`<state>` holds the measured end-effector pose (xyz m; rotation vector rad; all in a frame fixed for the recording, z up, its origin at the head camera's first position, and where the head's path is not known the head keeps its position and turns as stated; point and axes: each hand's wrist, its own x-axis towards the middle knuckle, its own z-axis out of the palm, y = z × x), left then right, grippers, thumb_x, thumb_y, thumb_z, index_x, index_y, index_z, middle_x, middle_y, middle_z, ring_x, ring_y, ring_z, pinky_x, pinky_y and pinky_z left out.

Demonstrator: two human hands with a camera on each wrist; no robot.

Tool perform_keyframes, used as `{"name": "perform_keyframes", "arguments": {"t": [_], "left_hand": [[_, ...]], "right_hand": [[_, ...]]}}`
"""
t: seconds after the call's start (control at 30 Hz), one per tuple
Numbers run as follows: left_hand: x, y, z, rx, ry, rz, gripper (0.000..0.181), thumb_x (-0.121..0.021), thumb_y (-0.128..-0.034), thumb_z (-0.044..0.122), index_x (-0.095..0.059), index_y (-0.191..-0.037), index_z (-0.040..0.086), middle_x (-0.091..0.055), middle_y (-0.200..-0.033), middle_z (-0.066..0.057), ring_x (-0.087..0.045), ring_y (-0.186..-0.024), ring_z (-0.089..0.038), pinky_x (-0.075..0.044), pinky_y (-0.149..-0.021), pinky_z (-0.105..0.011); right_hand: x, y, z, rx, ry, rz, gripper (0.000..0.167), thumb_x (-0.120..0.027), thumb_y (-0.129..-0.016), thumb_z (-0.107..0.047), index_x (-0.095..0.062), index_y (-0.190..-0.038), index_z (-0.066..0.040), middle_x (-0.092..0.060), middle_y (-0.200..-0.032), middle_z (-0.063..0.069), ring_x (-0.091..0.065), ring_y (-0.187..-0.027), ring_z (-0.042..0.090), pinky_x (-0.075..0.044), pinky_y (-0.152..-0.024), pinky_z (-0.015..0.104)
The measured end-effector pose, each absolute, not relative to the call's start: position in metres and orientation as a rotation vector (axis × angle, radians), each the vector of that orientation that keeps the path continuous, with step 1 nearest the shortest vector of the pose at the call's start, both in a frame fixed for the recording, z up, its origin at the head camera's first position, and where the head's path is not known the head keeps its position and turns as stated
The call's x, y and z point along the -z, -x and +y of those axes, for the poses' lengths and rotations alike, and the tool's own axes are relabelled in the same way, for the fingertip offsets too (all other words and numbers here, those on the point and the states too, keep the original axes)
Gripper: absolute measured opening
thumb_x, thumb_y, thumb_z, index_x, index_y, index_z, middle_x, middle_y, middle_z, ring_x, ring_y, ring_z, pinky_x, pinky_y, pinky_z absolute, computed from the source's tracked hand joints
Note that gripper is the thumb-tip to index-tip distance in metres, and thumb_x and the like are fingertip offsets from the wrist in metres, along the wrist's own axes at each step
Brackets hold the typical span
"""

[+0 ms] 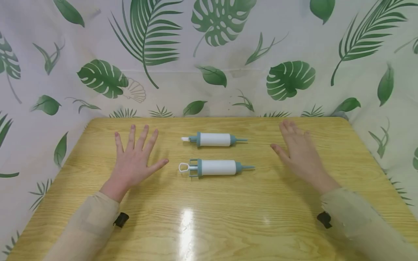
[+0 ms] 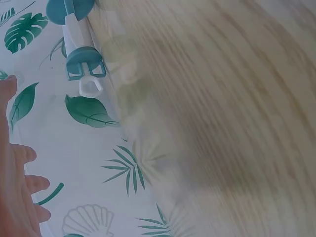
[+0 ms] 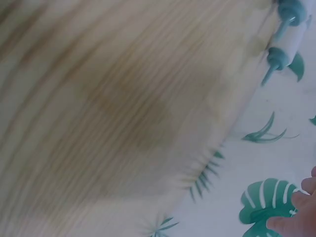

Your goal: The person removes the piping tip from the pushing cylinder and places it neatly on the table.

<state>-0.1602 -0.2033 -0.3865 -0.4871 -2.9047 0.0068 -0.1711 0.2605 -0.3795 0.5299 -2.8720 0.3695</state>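
Two large plunger syringes lie side by side across the table, each with a white barrel, blue-green ends, a thin nozzle toward the right and a white pull loop toward the left. The far syringe (image 1: 215, 139) sits just beyond the near syringe (image 1: 218, 167). My left hand (image 1: 134, 163) is to their left, palm down with fingers spread, its thumb tip short of the near syringe's loop. To the right of the nozzles, my right hand (image 1: 302, 156) has its fingers straight and holds nothing. Neither hand touches a syringe. Both wrist views catch only parts of the hands and the syringes.
The wood-grain table (image 1: 222, 217) has rounded far corners. A white cloth (image 1: 176, 83) printed with green leaves hangs behind it and along both sides. Light glares off the tabletop near the front. Each sleeve has a small black piece at the cuff.
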Motion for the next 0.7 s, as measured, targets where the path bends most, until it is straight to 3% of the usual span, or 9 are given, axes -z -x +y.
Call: {"name": "perform_keyframes", "arguments": {"t": [0.17, 0.43, 0.7], "left_hand": [[0.384, 0.159, -0.198, 0.054, 0.508, -2.906, 0.094, -0.033, -0.0849, 0.078, -0.010, -0.155, 0.020, -0.007, -0.159, -0.009, 0.012, -0.143, -0.031, 0.017, -0.106, -0.061], [0.381, 0.157, -0.186, 0.186, 0.586, -2.868, 0.092, -0.040, -0.0855, 0.074, -0.011, -0.155, 0.021, -0.023, -0.155, -0.010, -0.017, -0.141, -0.038, -0.002, -0.110, -0.062], [0.382, 0.153, -0.165, 0.326, 0.660, -2.845, 0.088, -0.042, -0.0863, 0.072, -0.023, -0.153, 0.018, -0.032, -0.152, -0.009, -0.026, -0.137, -0.035, -0.011, -0.110, -0.059]], "right_hand": [[0.378, 0.168, 0.249, -0.615, -0.551, -2.873, 0.071, -0.040, -0.101, -0.043, -0.015, -0.151, 0.001, -0.012, -0.157, 0.018, -0.007, -0.144, 0.032, -0.004, -0.114, 0.052], [0.380, 0.163, 0.233, -0.803, -0.622, -2.804, 0.067, -0.043, -0.101, -0.039, -0.022, -0.150, 0.001, -0.019, -0.155, 0.018, -0.019, -0.141, 0.035, -0.010, -0.115, 0.045], [0.383, 0.159, 0.217, -0.950, -0.621, -2.797, 0.062, -0.044, -0.101, -0.040, -0.026, -0.151, -0.010, -0.025, -0.155, 0.011, -0.024, -0.139, 0.036, -0.021, -0.110, 0.055]]}}
